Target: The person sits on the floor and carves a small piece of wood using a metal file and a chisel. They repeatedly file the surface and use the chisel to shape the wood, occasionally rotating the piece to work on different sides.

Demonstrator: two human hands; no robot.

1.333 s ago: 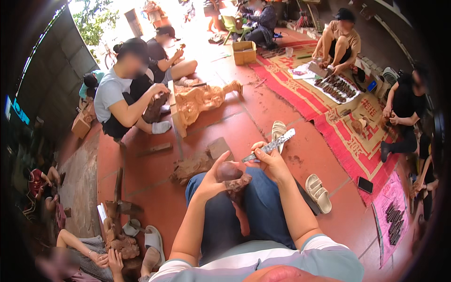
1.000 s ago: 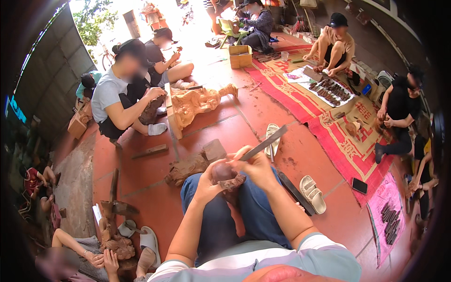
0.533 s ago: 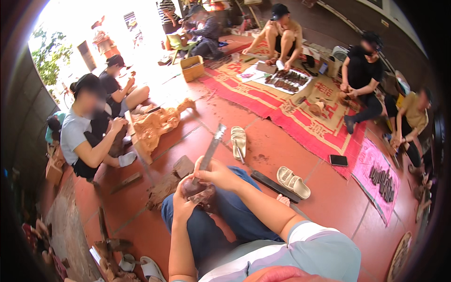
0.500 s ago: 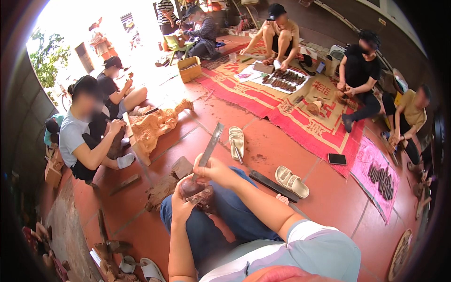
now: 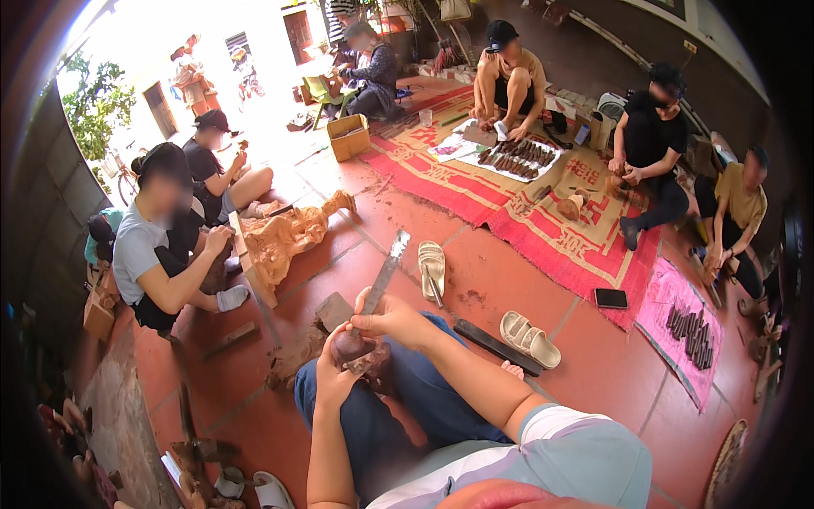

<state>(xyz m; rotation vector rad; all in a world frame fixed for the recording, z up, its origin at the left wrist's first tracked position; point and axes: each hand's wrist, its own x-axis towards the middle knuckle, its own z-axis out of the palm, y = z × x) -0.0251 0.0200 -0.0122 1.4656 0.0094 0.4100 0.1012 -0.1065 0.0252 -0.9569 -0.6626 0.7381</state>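
Observation:
Gripped in my right hand (image 5: 392, 321) is a long flat metal file (image 5: 386, 273), its far end pointing up and away and shining in the light. The file's near end meets a reddish-brown carved wood piece (image 5: 353, 344), rounded at the top and rougher below. Around the left side of this piece my left hand (image 5: 334, 375) is closed, steadying it over my lap. Part of the carving is hidden by my fingers. My jeans (image 5: 424, 373) lie directly under both hands.
Just beyond my knees are wood blocks (image 5: 335, 311), beige sandals (image 5: 530, 339) and a dark bar (image 5: 496, 346). A large carved figure (image 5: 284, 242) lies to the left, beside a seated person (image 5: 165, 246). A red mat (image 5: 543, 254) with tools and a phone (image 5: 610, 298) spread to the right.
My right hand and the file have shifted slightly right and down, and the blade's far end now catches bright light. My left hand keeps its hold. The whole view has shifted a little.

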